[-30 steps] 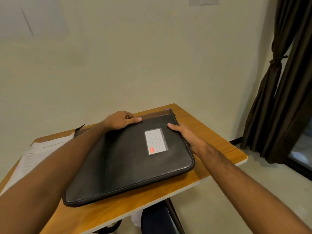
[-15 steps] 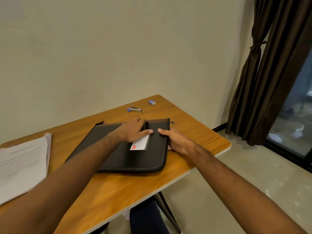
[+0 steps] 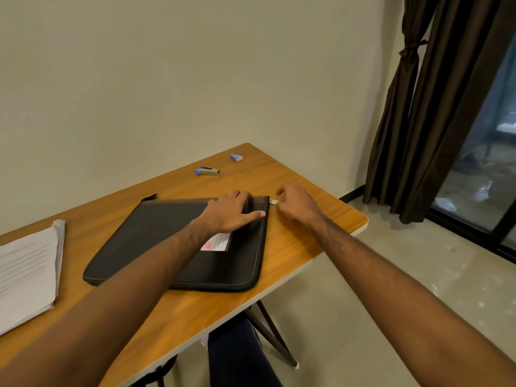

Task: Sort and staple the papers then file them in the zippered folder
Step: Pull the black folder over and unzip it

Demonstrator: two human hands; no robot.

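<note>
Right hand [image 3: 297, 203]: grip curled, pinching metal zipper pull [image 3: 274, 201] at far right corner of zippered folder [image 3: 173, 241]. Left hand [image 3: 233, 212]: fingers extended, pressed flat on same corner. Both forearms outstretched. Folder flat on table [image 3: 301, 247]. Papers [image 3: 26, 272] stacked at left edge; stapler [image 3: 207, 170] beyond, near wall.

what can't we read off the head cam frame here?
- Folder label: mostly covered by the left hand and forearm, text blurred.
- Zipper pull: tiny; right hand fingers curl at it, contact unclear.
- Paper stack: cut by the left edge, print unreadable.
- Stapler and small box: too small for detail.
</note>
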